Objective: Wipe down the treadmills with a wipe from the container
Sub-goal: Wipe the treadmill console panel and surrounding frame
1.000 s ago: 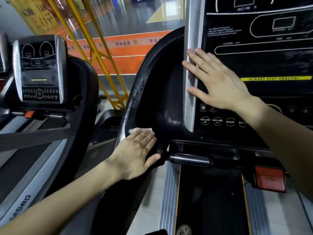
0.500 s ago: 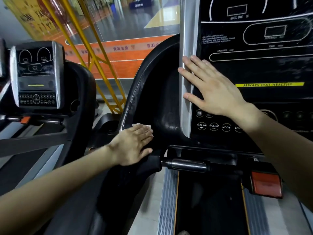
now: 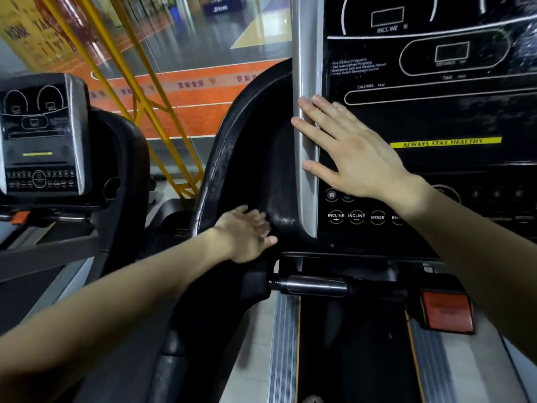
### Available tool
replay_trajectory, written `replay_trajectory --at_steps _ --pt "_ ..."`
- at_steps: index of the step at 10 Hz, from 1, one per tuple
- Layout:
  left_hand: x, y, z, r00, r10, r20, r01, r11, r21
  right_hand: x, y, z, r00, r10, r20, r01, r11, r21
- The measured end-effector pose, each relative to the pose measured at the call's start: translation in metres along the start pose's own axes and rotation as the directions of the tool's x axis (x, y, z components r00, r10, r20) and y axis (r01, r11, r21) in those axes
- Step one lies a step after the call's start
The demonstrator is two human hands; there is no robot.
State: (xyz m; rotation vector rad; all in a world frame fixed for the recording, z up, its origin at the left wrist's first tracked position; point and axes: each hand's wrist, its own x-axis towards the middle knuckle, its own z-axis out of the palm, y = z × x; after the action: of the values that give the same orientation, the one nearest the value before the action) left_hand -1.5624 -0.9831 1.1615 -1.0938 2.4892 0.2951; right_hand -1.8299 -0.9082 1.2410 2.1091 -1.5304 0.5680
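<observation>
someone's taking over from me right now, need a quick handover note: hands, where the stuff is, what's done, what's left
Left hand: flat, fingers straight, on the black side shroud beside the console, motion-blurred. No wipe shows; it may be under the palm.
Right hand: flat, braced across the console's silver trim and black panel.
Wipe container: not in view.
Done: cannot tell which surfaces are already wiped.
Left: probably the rest of this console, the handlebar, then the second treadmill to the left.

Glossy black plastic console shroud (image 3: 247,135), brushed silver trim strip (image 3: 308,68), polished metal handlebar (image 3: 316,285).
</observation>
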Motion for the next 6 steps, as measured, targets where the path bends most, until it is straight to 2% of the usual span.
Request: replay_trajectory --at_steps 1,2,3,4,5,6 --pt "0.032 -0.016 -0.038 0.968 -0.144 -0.206 0.229 0.167 0.959 -0.001 0.0 -0.002 1.0 0.01 0.017 -0.01 1.0 -0.025" --pt "0.039 -0.017 -0.043 0.968 0.041 -0.246 0.151 0.688 0.71 0.0 0.0 -0.003 1.0 0.007 0.024 -0.007 0.999 -0.033" --pt "0.027 -0.026 0.0 0.947 0.187 -0.259 0.027 0.76 0.649 0.0 -0.001 -0.001 1.0 0.016 0.02 -0.015 1.0 -0.025" --pt "0.019 -0.026 0.017 0.915 0.226 -0.334 -0.073 0.908 0.413 -0.001 -0.001 -0.001 1.0 0.008 0.014 -0.008 1.0 -0.021" --pt "0.027 -0.016 0.019 0.926 0.137 -0.352 -0.071 0.978 0.195 0.0 -0.002 -0.003 1.0 0.012 0.026 -0.011 1.0 -0.013" --pt "0.026 -0.003 0.018 0.923 0.108 -0.369 -0.079 0.993 0.092 0.0 -0.001 -0.003 1.0 0.002 0.028 -0.002 1.0 -0.006"
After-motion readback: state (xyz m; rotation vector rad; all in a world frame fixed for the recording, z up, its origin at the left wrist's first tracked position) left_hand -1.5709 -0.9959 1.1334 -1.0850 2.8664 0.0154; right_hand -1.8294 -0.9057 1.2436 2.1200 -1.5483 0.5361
